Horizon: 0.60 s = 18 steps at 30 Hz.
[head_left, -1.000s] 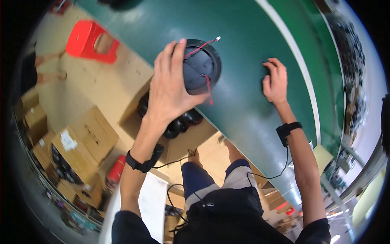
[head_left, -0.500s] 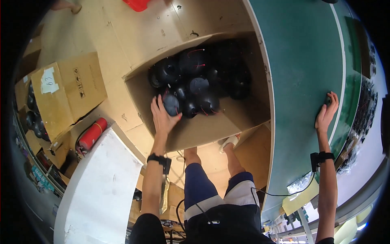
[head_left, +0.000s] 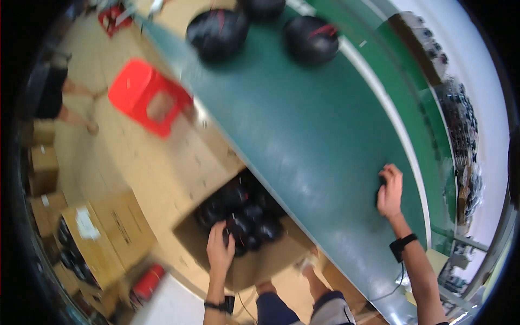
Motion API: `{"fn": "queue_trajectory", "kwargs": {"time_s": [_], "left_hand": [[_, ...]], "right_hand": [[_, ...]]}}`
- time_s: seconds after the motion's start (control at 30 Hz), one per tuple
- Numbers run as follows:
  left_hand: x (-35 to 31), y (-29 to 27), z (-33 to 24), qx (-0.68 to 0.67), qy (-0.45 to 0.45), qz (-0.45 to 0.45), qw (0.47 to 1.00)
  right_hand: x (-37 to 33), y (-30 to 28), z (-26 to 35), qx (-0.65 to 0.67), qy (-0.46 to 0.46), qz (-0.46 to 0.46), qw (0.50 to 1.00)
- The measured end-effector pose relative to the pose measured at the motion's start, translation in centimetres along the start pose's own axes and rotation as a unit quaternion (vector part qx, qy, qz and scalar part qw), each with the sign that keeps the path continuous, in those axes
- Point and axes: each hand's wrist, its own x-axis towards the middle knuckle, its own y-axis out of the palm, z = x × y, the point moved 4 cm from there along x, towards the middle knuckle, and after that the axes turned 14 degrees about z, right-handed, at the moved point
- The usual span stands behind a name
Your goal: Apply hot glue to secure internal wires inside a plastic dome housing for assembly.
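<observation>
My left hand (head_left: 219, 253) reaches into a cardboard box (head_left: 190, 232) at the lower middle, its fingers bent around the edge of a black round housing (head_left: 235, 223). Several similar dark, glossy housings lie heaped in that box, some with thin red wires. Over the green tabletop (head_left: 303, 146), my right hand (head_left: 391, 196) is closed around a small dark object (head_left: 382, 185) whose kind I cannot make out. Three large black round housings stand at the table's far end, among them one (head_left: 218, 33) at the left and one (head_left: 311, 40) with a red wire on top.
A red plastic stool (head_left: 140, 92) stands on the floor left of the table. Cartons (head_left: 116, 227) and a red fire extinguisher (head_left: 147, 281) are at the lower left. Another person's legs (head_left: 76, 103) show at the far left. Many small dark parts (head_left: 457, 119) line the right side.
The view has turned and shifted toward the table's far end, bringing the housings there and the whole stool into sight. Both hands stay at the box and the tabletop.
</observation>
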Motion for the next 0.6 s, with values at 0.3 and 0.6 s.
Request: {"fn": "queue_trajectory", "kwargs": {"time_s": [0.3, 0.6], "left_hand": [[24.4, -13.8, -30.6, 0.094, 0.294, -0.115, 0.944], [42.1, -11.0, -40.6, 0.270, 0.273, -0.033, 0.923]], "right_hand": [[-0.5, -0.6, 0.2, 0.048, 0.048, 0.020, 0.997], [-1.1, -1.1, -0.6, 0.065, 0.065, 0.013, 0.996]]}}
